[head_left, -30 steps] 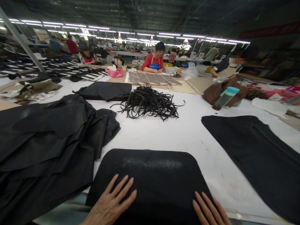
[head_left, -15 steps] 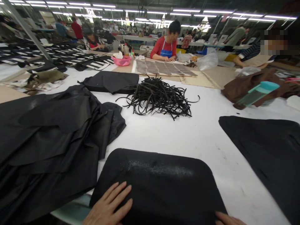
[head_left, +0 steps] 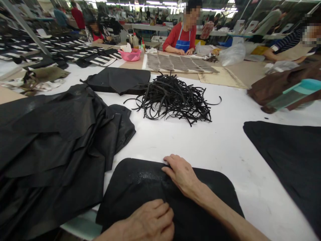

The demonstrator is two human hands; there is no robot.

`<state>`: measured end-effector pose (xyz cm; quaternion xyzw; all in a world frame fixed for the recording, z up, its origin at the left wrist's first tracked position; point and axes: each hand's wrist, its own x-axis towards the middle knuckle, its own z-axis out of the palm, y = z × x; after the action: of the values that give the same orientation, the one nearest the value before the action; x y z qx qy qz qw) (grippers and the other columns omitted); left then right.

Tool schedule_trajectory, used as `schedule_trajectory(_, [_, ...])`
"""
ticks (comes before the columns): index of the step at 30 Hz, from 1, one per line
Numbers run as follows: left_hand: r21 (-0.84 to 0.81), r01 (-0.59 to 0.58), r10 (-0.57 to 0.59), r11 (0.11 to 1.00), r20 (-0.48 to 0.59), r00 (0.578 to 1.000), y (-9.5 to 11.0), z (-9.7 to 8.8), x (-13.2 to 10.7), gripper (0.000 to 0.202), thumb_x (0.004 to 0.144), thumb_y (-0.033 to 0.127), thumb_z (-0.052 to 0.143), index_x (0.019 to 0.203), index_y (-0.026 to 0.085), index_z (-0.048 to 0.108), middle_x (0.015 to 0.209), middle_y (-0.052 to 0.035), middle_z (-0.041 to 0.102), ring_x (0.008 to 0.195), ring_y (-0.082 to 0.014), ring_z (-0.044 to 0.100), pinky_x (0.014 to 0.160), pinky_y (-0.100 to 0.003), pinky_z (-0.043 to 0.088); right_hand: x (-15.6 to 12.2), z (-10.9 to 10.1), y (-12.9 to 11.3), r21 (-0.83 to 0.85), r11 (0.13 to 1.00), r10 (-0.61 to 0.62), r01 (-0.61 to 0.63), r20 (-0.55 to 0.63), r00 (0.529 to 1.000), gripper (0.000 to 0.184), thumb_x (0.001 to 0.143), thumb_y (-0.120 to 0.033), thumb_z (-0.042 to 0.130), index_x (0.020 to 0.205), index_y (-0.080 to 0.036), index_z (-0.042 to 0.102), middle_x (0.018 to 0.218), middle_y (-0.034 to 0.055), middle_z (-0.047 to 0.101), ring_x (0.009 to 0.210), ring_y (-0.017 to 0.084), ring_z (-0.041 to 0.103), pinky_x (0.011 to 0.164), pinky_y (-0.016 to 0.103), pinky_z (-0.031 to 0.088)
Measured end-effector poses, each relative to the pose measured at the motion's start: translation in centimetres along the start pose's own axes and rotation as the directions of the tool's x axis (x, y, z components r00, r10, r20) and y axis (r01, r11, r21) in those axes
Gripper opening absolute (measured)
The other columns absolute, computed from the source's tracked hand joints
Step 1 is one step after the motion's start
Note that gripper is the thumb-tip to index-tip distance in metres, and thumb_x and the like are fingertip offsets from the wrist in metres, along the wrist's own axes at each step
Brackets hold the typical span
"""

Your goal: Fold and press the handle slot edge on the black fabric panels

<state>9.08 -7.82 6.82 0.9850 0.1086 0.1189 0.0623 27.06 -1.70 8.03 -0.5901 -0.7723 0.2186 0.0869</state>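
Observation:
A black rounded fabric panel [head_left: 130, 187] lies flat at the near edge of the white table [head_left: 220, 147]. My right hand [head_left: 182, 174] reaches across it to its far edge, fingers curled down onto the cloth there. Near the panel's front edge my left hand [head_left: 150, 222] rests on the fabric with its fingers bent and pinched into the cloth. A faint dusty white streak shows on the panel between the two hands.
A heap of black shiny fabric [head_left: 50, 140] fills the left. A tangle of black strips [head_left: 175, 100] lies mid-table, a folded black piece [head_left: 117, 80] behind it, another black panel [head_left: 288, 157] at right. A teal-lidded container [head_left: 293, 95] and people working at the far tables.
My right hand has come from the panel's near right corner up to its far edge. My left hand has drawn its flat fingers in and now pinches the cloth. The view tilted down.

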Motion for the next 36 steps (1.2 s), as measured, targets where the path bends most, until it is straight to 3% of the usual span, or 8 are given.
schedule_trajectory(3, [-0.067, -0.129, 0.13, 0.989, 0.015, 0.991, -0.6, 0.3, 2.2, 0.017, 0.089, 0.02, 0.046, 0.101, 0.013, 0.056, 0.106, -0.0051, 0.061, 0.105, -0.0177, 0.052, 0.096, -0.03, 0.039, 0.8, -0.1, 0.2, 0.049, 0.994, 0.092, -0.098, 0.11, 0.99, 0.015, 0.082, -0.037, 0.06, 0.081, -0.021, 0.061, 0.073, -0.0006, 0.059, 0.073, 0.017, 0.053, 0.067, 0.028, 0.038])
schedule_trajectory(7, [-0.081, -0.152, 0.154, 0.985, 0.016, 0.988, -0.9, 0.7, 3.0, 0.025, 0.093, 0.023, 0.038, 0.108, 0.013, 0.054, 0.117, -0.0051, 0.057, 0.114, -0.0179, 0.047, 0.102, -0.03, 0.032, 0.8, -0.5, 1.0, 0.084, 0.988, 0.119, -0.132, 0.136, 0.983, 0.026, 0.077, -0.037, 0.066, 0.062, -0.02, 0.052, 0.071, -0.0022, 0.055, 0.072, 0.014, 0.05, 0.064, 0.025, 0.033])
schedule_trajectory(10, [-0.061, -0.127, 0.129, 0.99, 0.024, 0.991, -0.8, 1.0, 2.7, 0.027, 0.094, 0.023, 0.035, 0.112, 0.014, 0.052, 0.121, -0.0044, 0.055, 0.117, -0.0172, 0.045, 0.104, -0.03, 0.03, 0.3, -0.9, 1.2, 0.154, 0.979, 0.114, -0.133, 0.127, 0.985, 0.024, 0.077, -0.035, 0.065, 0.066, -0.02, 0.049, 0.07, -0.0038, 0.054, 0.068, 0.012, 0.049, 0.06, 0.023, 0.033])
schedule_trajectory(15, [-0.063, -0.129, 0.131, 0.99, 0.028, 0.991, -0.8, 1.3, 2.4, 0.03, 0.095, 0.026, 0.032, 0.117, 0.015, 0.05, 0.125, -0.0043, 0.053, 0.119, -0.017, 0.043, 0.104, -0.03, 0.03, 0.1, -1.5, 1.0, 0.206, 0.963, 0.146, -0.173, 0.141, 0.979, 0.017, 0.081, -0.039, 0.059, 0.087, -0.023, 0.057, 0.068, -0.0042, 0.058, 0.062, 0.013, 0.05, 0.057, 0.024, 0.032])
schedule_trajectory(19, [-0.067, -0.119, 0.119, 0.991, 0.009, 0.993, -0.8, 1.9, 2.5, 0.031, 0.095, 0.029, 0.032, 0.117, 0.016, 0.049, 0.126, -0.0049, 0.051, 0.119, -0.0177, 0.044, 0.103, -0.03, 0.031, 0.4, -1.8, 0.4, 0.115, 0.986, 0.099, -0.119, 0.171, 0.98, 0.019, 0.081, -0.038, 0.06, 0.07, -0.022, 0.061, 0.059, -0.0034, 0.056, 0.061, 0.014, 0.051, 0.055, 0.024, 0.032])
schedule_trajectory(26, [-0.154, -0.116, 0.129, 0.981, 0.074, 0.989, -1.8, 0.9, 2.9, 0.037, 0.094, 0.037, 0.032, 0.119, 0.014, 0.046, 0.13, -0.0078, 0.046, 0.123, -0.0191, 0.039, 0.104, -0.03, 0.029, 0.5, 0.3, -0.8, 0.051, 0.999, 0.015, -0.018, 0.048, 0.999, 0.02, 0.087, -0.023, 0.054, 0.068, -0.019, 0.058, 0.072, -0.0021, 0.055, 0.067, 0.012, 0.053, 0.062, 0.022, 0.036])
schedule_trajectory(32, [-0.128, -0.134, 0.143, 0.983, 0.065, 0.988, -2.1, 1.2, 2.6, 0.037, 0.094, 0.037, 0.03, 0.119, 0.014, 0.046, 0.13, -0.0078, 0.047, 0.124, -0.0195, 0.038, 0.105, -0.031, 0.028, 1.3, 0.5, 0.0, 0.015, 1.0, 0.016, -0.013, -0.186, 0.982, 0.02, 0.094, -0.025, 0.043, 0.08, -0.02, 0.057, 0.082, -0.0003, 0.055, 0.072, 0.012, 0.054, 0.066, 0.022, 0.036])
schedule_trajectory(36, [-0.137, -0.128, 0.137, 0.982, 0.06, 0.989, -2.0, 1.5, 2.6, 0.037, 0.094, 0.037, 0.031, 0.118, 0.015, 0.047, 0.13, -0.0071, 0.048, 0.123, -0.0186, 0.039, 0.104, -0.031, 0.03, 2.0, -0.3, 0.2, -0.149, 0.986, -0.101, 0.079, -0.14, 0.985, 0.022, 0.095, -0.03, 0.041, 0.083, -0.02, 0.058, 0.076, -0.0004, 0.058, 0.067, 0.013, 0.055, 0.058, 0.023, 0.032])
